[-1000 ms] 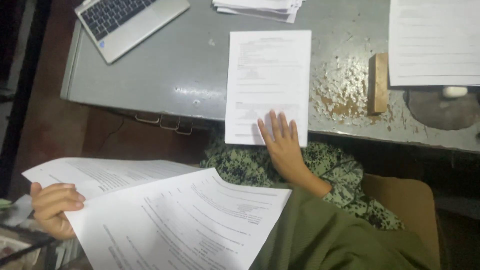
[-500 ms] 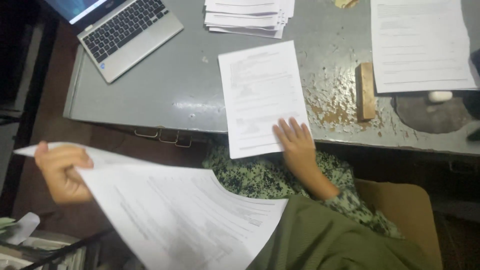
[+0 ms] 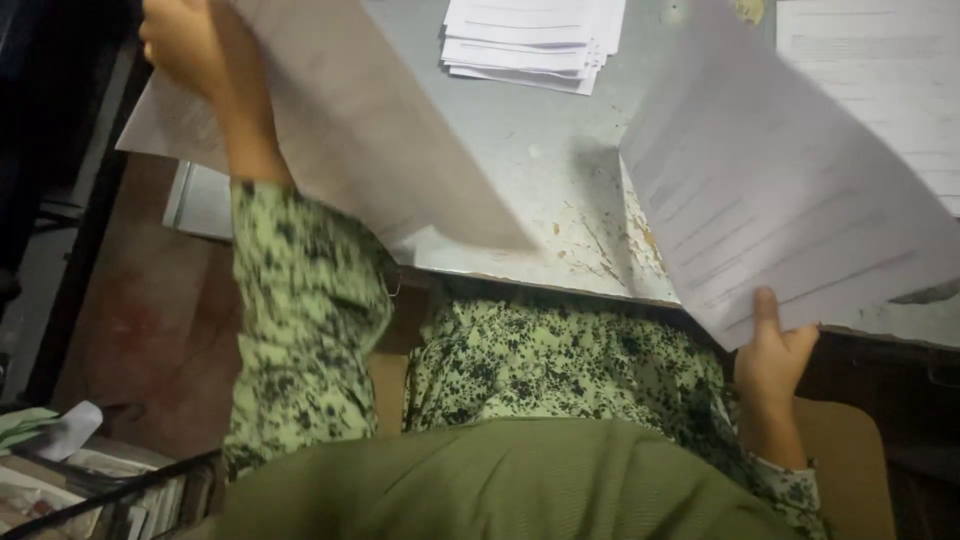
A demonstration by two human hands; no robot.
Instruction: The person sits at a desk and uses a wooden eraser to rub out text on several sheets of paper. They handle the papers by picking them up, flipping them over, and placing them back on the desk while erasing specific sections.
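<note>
Left hand (image 3: pixel 190 45) is raised at the top left of the view and grips a sheaf of white papers (image 3: pixel 360 130) by its upper left edge; the sheets hang slanted over the left part of the desk, back face toward the camera, faint print showing through. Right hand (image 3: pixel 775 355) is at the desk's near edge and pinches the lower corner of a single printed sheet (image 3: pixel 800 190), thumb on top. That sheet is lifted and tilted, blurred, with lines of grey text across it; its far edge overlaps another flat sheet (image 3: pixel 880 70) lying on the desk at the top right.

The grey metal desk (image 3: pixel 530 170) has worn paint, with pale chipped patches near its front edge between the two held papers. A stack of white papers (image 3: pixel 535 40) lies at the top centre, well apart from both hands. Both sleeves are green with a dark floral print; an olive cloth (image 3: pixel 480 485) fills the bottom of the view. At the lower left, a wire rack (image 3: pixel 90 490) holds papers, above a brown floor (image 3: pixel 150 330).
</note>
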